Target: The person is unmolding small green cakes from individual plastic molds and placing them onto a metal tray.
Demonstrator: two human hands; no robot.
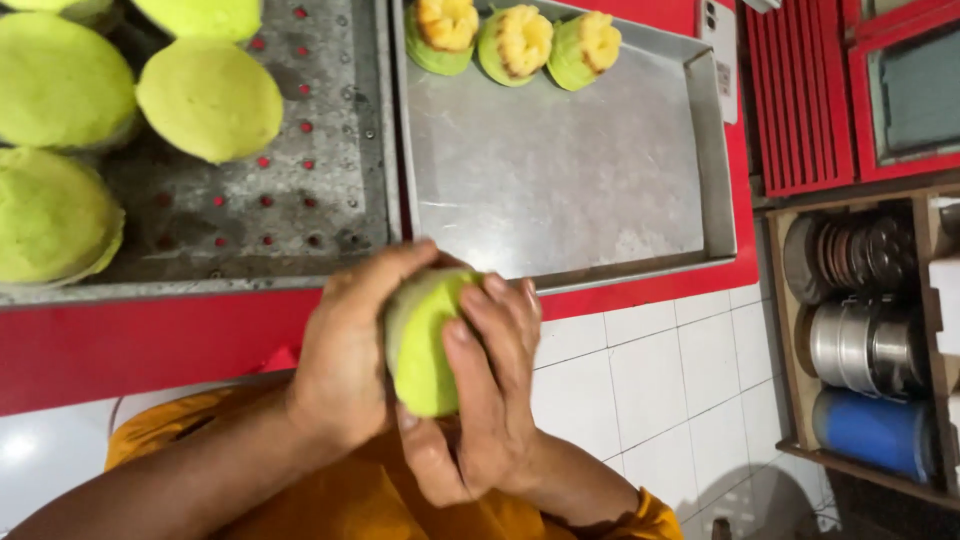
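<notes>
Green dough cake [425,345] sat cupped between both hands: left hand [345,355] fingers curled behind it, right hand [480,390] fingers pressed together across its front.

On the counter [120,345] 2 trays sit side by side: the perforated tray [310,190] on the left, the flat tray [560,170] on the right, their rims touching. 4 flat cakes [208,98] lie on the perforated tray, toward its left and far side. 3 filled cakes [515,42] stand in a row along the flat tray's far edge. Both hands [420,380] meet in front of the trays, around a dough piece [425,340] between them. Right of the counter, lower down, a shelf [860,460] holds metal containers [865,345].
</notes>
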